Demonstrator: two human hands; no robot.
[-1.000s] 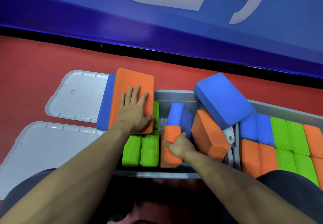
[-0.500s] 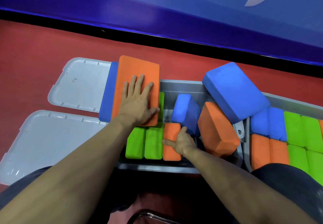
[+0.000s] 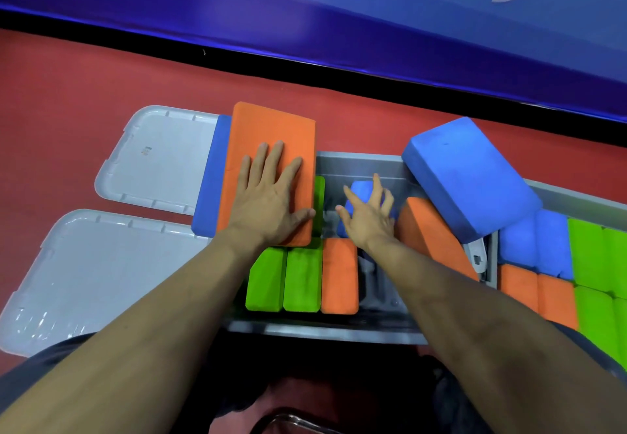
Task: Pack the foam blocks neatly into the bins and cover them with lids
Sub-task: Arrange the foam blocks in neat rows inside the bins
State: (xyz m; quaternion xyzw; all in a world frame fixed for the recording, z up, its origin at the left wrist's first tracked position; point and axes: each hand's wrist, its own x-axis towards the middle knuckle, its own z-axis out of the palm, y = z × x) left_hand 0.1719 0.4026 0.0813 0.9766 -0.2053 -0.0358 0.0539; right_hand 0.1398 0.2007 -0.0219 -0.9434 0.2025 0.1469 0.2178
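My left hand [image 3: 268,196] lies flat, fingers spread, on a large orange block [image 3: 271,135] that rests on a blue block [image 3: 210,182] over the left rim of the grey bin [image 3: 359,162]. Inside the bin, two green blocks [image 3: 285,281] and an orange block [image 3: 339,274] stand side by side at the near wall. My right hand [image 3: 368,216] reaches with fingers apart onto a small blue block [image 3: 359,189] standing in the bin's far half. An orange block [image 3: 431,230] leans tilted at the bin's right side, with a big blue block [image 3: 468,176] lying askew above it.
Two grey lids lie on the red floor to the left, one far [image 3: 156,159] and one near [image 3: 84,274]. A second bin [image 3: 576,196] on the right holds blue, orange and green blocks in rows. A blue wall runs along the back.
My right hand has let go of the orange block, which now stands upright beside the green ones, and has moved up onto the small blue block. My left hand has stayed on the large orange block.
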